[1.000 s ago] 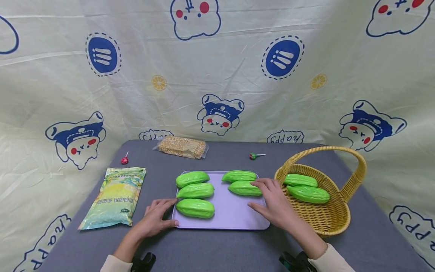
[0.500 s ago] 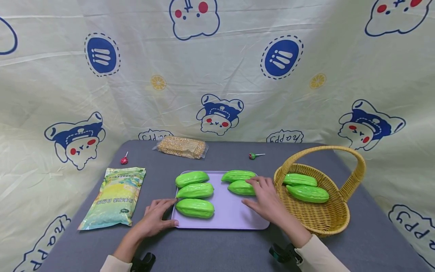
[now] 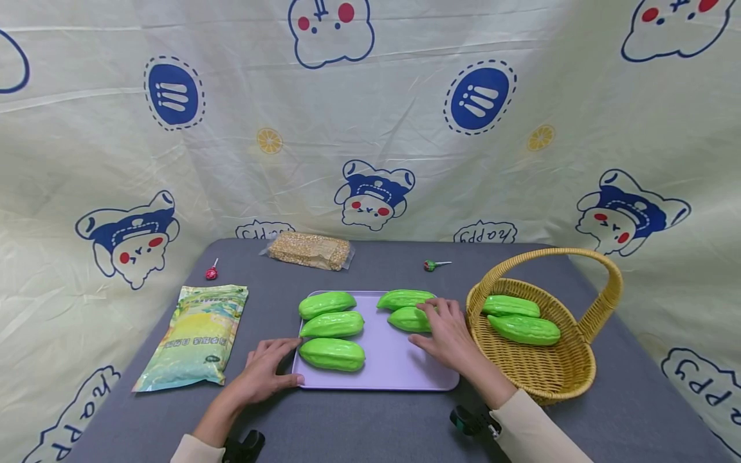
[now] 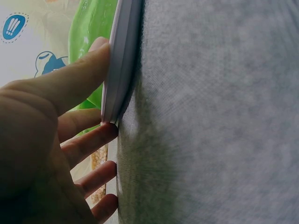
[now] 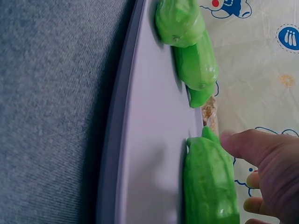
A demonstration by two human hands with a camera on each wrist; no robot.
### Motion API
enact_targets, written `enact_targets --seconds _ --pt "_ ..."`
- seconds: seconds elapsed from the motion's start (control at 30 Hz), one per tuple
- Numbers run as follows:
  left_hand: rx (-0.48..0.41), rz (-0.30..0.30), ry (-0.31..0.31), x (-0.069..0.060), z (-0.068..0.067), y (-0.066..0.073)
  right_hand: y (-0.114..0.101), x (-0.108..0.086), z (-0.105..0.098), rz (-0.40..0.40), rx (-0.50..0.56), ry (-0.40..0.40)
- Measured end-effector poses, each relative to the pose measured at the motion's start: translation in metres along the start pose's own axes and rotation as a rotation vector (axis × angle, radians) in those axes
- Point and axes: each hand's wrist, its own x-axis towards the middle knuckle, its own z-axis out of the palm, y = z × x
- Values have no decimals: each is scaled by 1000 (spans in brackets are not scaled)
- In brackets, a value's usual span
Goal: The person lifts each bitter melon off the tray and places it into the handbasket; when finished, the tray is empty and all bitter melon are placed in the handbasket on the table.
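A lilac tray bears green bitter melons in two groups. At its left lie a rear melon, a middle melon and a front melon. On the right are a rear melon and a front melon, partly hidden by my right hand. That hand hovers over the front melon's right end, fingers spread; in the right wrist view its thumb stands beside the melon. My left hand rests at the tray's left edge, its thumb touching the rim.
A wicker basket with a tall handle stands right of the tray, two melons inside. A yellow-green bag lies at left. A packet of grains, a red lollipop and a green lollipop lie farther back.
My right hand has moved left from beside the basket, further over the front right melon, covering more of it. The left hand and the melons have stayed in place.
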Motion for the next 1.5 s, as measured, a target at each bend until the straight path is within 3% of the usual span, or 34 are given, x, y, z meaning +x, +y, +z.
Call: enact_targets --seconds 0.8,1.5 --pt "-4 -10 -6 0 0 -1 12 11 13 73 -17 -15" --pt "-2 -8 -10 0 0 -1 11 9 17 17 -12 12"
